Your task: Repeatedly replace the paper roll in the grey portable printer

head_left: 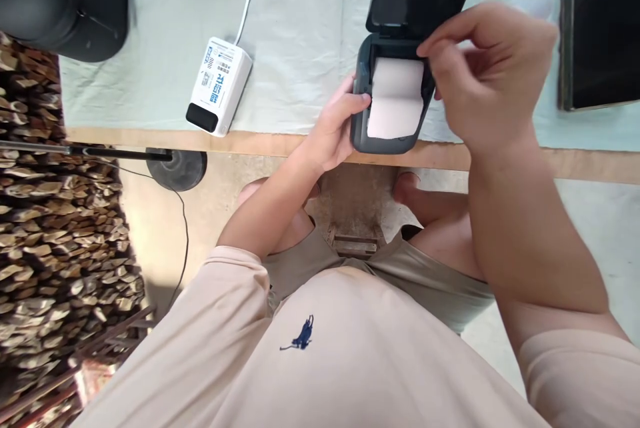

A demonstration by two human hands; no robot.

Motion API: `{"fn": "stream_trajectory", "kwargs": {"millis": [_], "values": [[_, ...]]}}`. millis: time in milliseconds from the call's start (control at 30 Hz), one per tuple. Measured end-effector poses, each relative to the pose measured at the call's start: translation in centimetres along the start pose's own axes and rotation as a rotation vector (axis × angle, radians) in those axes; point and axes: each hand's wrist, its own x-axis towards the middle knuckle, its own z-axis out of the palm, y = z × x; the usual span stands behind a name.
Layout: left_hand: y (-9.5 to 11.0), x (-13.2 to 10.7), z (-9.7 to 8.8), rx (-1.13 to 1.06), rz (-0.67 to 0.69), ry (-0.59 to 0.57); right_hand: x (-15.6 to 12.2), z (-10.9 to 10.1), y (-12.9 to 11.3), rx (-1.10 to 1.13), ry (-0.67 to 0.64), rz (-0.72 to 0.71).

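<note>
A dark handheld thermal printer (359,128) is at the table's front edge with its lid (395,5) swung up and away from me. Inside its bay lies a roll of white paper (397,98), the loose end spread toward me. My left hand (336,123) grips the printer's left side, thumb over the rim beside the paper. At the bay's right rim, near the hinge, is my right hand (493,71), its thumb and index finger drawn together and the other fingers curled. Whether anything is between those fingertips is hidden.
Left on the pale tablecloth (300,28) lies a white power bank (220,88) with a short cable (247,5). A black case (65,1) sits far left, a dark-screened phone or tablet (603,38) right. A translucent item (535,5) shows behind my right hand. Below stand a round black base (183,171) and stacked firewood (60,235).
</note>
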Motion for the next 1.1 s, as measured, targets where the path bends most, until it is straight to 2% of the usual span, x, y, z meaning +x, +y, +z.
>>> {"fn": "stream_trajectory", "kwargs": {"millis": [100, 167, 267, 400, 467, 533, 567, 600, 667, 767, 800, 900, 967, 1033, 1100], "values": [[0.0, -0.1, 0.2, 0.026, -0.020, 0.023, 0.2, -0.9, 0.1, -0.231, -0.206, -0.020], [0.0, -0.2, 0.2, 0.085, -0.014, 0.062, 0.3, -1.3, 0.3, -0.364, -0.289, -0.045], [-0.3, -0.2, 0.0, 0.143, -0.020, 0.079, 0.3, -1.6, 0.4, -0.477, -0.340, -0.012], [-0.3, -0.5, -0.1, 0.113, 0.015, 0.021, 0.4, -1.7, 0.1, -0.490, -0.371, 0.099], [-0.2, -0.6, 0.0, 0.082, 0.039, 0.016, 0.4, -1.7, -0.2, -0.493, -0.357, 0.108], [-0.1, -0.6, 0.1, 0.078, -0.002, -0.014, 0.2, -1.8, -0.5, -0.455, -0.330, 0.052], [-0.1, -0.5, 0.2, 0.070, 0.028, 0.031, 0.1, -1.8, -0.6, -0.403, -0.302, 0.013], [-0.1, -0.5, 0.2, 0.071, -0.006, 0.019, 0.0, -1.9, -0.7, -0.329, -0.258, -0.016], [-0.1, -0.2, 0.0, 0.047, 0.022, 0.072, -0.1, -2.2, -0.4, -0.123, -0.126, -0.035], [0.0, 0.0, -0.2, 0.003, -0.004, 0.047, 0.3, -3.4, 1.3, 0.253, 0.078, 0.038], [0.1, 0.0, -0.3, -0.002, -0.024, 0.041, 0.5, -4.0, 2.2, 0.374, 0.092, 0.080], [0.4, 0.0, 0.0, 0.023, -0.056, 0.103, 0.7, -5.2, 5.0, 0.623, -0.038, 0.238], [0.6, 0.1, 0.3, 0.040, -0.071, 0.152, 0.1, -5.1, 6.2, 0.581, -0.001, 0.280], [0.7, 0.1, 0.5, 0.025, -0.079, 0.171, -0.8, -4.4, 6.7, 0.456, 0.080, 0.245], [0.7, 0.2, 0.6, -0.012, -0.073, 0.158, -1.7, -3.5, 6.7, 0.319, 0.098, 0.187]]}}
